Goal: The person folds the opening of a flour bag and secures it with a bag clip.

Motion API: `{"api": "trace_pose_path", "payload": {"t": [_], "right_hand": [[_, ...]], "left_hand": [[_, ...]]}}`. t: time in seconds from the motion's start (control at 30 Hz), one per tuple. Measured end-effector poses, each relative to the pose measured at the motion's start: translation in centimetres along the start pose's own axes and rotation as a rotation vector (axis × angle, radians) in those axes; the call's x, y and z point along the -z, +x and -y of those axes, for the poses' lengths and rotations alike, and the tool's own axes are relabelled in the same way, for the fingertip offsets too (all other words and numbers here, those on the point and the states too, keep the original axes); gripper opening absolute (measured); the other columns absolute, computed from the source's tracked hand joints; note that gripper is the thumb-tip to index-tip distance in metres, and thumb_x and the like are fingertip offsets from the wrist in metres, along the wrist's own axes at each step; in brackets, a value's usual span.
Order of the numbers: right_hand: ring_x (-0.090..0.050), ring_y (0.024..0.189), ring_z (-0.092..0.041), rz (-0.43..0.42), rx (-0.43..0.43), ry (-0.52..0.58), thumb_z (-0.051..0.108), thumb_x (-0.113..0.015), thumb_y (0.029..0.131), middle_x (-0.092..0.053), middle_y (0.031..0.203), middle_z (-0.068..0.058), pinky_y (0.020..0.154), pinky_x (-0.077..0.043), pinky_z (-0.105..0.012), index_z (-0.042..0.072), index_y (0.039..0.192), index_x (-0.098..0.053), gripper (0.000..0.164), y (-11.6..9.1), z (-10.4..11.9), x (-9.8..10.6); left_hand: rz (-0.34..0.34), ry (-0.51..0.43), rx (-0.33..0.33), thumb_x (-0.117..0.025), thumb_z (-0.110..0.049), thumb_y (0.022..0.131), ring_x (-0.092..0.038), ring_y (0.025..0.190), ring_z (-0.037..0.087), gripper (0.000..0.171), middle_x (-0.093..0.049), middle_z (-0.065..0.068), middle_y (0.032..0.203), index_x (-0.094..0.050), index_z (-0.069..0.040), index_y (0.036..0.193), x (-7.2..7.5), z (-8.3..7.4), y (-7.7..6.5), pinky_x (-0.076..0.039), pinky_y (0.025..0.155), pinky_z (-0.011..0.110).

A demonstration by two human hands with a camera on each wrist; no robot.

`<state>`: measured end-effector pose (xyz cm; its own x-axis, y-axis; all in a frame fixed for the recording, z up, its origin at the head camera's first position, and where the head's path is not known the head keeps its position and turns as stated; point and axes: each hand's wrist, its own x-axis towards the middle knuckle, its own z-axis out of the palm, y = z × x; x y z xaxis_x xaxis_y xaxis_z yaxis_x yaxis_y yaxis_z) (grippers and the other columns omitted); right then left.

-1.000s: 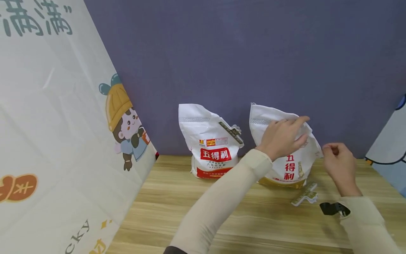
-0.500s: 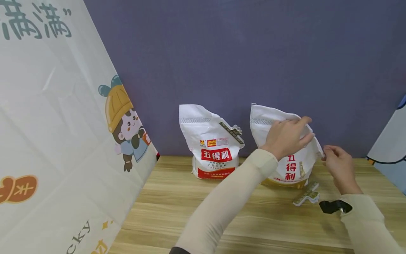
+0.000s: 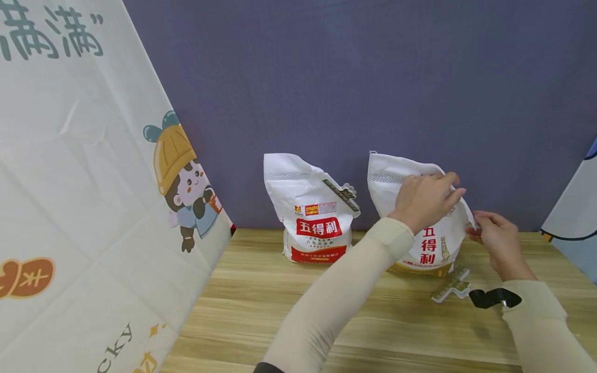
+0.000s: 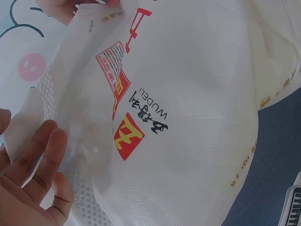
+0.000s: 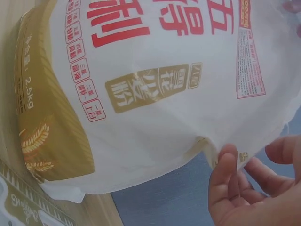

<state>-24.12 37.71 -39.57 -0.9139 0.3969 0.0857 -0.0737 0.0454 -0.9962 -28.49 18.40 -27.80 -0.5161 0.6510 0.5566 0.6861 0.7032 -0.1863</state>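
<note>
Two white flour bags stand in the head view. My left hand (image 3: 426, 202) bends over the sloping top edge of the right flour bag (image 3: 428, 248), fingers across the fold. In the left wrist view, its fingertips (image 4: 56, 141) meet the white plastic. At that bag's right corner, my right hand (image 3: 499, 238) pinches the edge between thumb and fingers (image 5: 223, 165), and the material puckers there. A long bag clip (image 3: 451, 285) lies on the table in front of the bag. The left flour bag (image 3: 317, 228) has a similar clip (image 3: 342, 194) across its folded corner.
The wood-grain table (image 3: 242, 311) meets a dark blue-grey wall (image 3: 326, 77) behind the bags. A white printed sheet (image 3: 84, 181) with a cartoon figure rises at left; another printed panel (image 3: 573, 207) stands at right. A black strap (image 3: 494, 298) sits on the right wrist.
My left hand shifts slightly right along the bag's top edge, its fingers bending more. My right hand moves slightly left onto the corner, its fingertips now behind the edge. The loose clip stays put.
</note>
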Motion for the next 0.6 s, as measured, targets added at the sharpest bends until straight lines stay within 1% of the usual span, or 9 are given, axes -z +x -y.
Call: {"api": "trace_pose_path", "payload": {"t": [0.1,0.17,0.27,0.4,0.5,0.6], "right_hand": [[-0.066,0.072,0.0,0.022,0.002,0.083,0.02,-0.046,0.107,-0.062,0.09,0.019,0.064,-0.056,-0.015,0.027,0.103,-0.06,0.016,0.1,-0.1,0.0],[-0.066,0.073,-0.001,0.038,0.006,0.134,0.017,-0.047,0.107,-0.063,0.09,0.018,0.065,-0.056,-0.015,0.027,0.102,-0.063,0.019,0.1,-0.2,0.1],[-0.065,0.075,-0.002,0.055,0.001,0.213,0.013,-0.049,0.107,-0.065,0.09,0.015,0.067,-0.056,-0.016,0.026,0.101,-0.066,0.022,0.2,-0.5,0.1],[-0.065,0.078,-0.004,0.056,-0.007,0.296,0.009,-0.053,0.104,-0.066,0.091,0.011,0.068,-0.057,-0.017,0.023,0.1,-0.069,0.021,0.2,-0.9,0.2],[-0.064,0.081,-0.004,0.052,-0.007,0.327,0.01,-0.057,0.103,-0.067,0.093,0.01,0.07,-0.058,-0.017,0.022,0.1,-0.07,0.018,0.2,-1.0,0.2],[-0.063,0.084,-0.004,0.048,-0.005,0.329,0.011,-0.059,0.102,-0.065,0.098,0.011,0.072,-0.058,-0.017,0.022,0.103,-0.069,0.015,0.1,-1.1,0.3]], "left_hand": [[0.006,-0.003,0.006,-0.043,-0.048,0.107,-0.07,0.092,-0.003,0.031,-0.074,-0.023,0.105,-0.065,-0.036,0.124,-0.1,0.0,0.0,-0.05,0.078,0.018],[0.003,0.0,0.012,-0.043,-0.046,0.108,-0.07,0.093,-0.004,0.03,-0.074,-0.024,0.108,-0.065,-0.036,0.125,-0.1,0.0,0.0,-0.05,0.078,0.017],[-0.013,0.002,0.016,-0.045,-0.041,0.107,-0.07,0.09,-0.005,0.028,-0.074,-0.025,0.109,-0.066,-0.036,0.126,-0.3,0.1,0.0,-0.05,0.073,0.017],[-0.006,0.008,0.02,-0.046,-0.036,0.107,-0.07,0.09,-0.005,0.029,-0.073,-0.025,0.113,-0.065,-0.037,0.128,-0.4,0.2,-0.1,-0.049,0.068,0.017],[0.014,0.011,0.028,-0.047,-0.035,0.107,-0.07,0.093,-0.005,0.029,-0.072,-0.025,0.117,-0.064,-0.038,0.131,-0.4,0.3,-0.2,-0.05,0.071,0.016],[0.013,0.016,0.025,-0.049,-0.035,0.107,-0.07,0.093,-0.005,0.029,-0.072,-0.024,0.118,-0.063,-0.038,0.132,-0.4,0.4,-0.3,-0.051,0.072,0.016]]}}
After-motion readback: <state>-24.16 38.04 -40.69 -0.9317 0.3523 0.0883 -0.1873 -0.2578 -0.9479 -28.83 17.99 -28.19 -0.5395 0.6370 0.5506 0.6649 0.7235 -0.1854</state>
